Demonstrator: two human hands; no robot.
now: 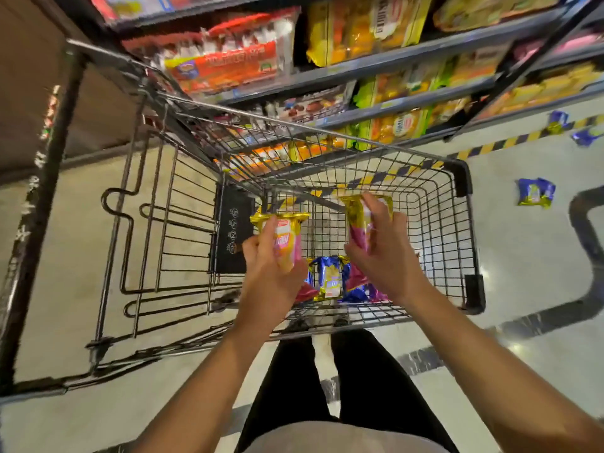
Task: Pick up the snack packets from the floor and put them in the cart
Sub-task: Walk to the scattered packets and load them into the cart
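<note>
Both my hands are over the basket of the wire cart [457,223]. My left hand [271,273] grips a pink and gold snack packet [286,237] above the basket's left part. My right hand [382,253] grips a second pink and gold packet [359,220] above the basket's middle. On the basket floor below my hands lie several packets, one blue and gold [330,276] between my wrists. On the floor to the right lies a blue and gold packet [536,192]. Farther back lie two more blue packets, one [557,122] on the striped line and another [586,135] beside it.
Store shelves [408,57] packed with snack bags stand right behind the cart. A yellow and black striped line [510,142] runs along the shelf base. The cart's folded child seat [170,223] is at left. My legs [327,387] stand against the cart's near end.
</note>
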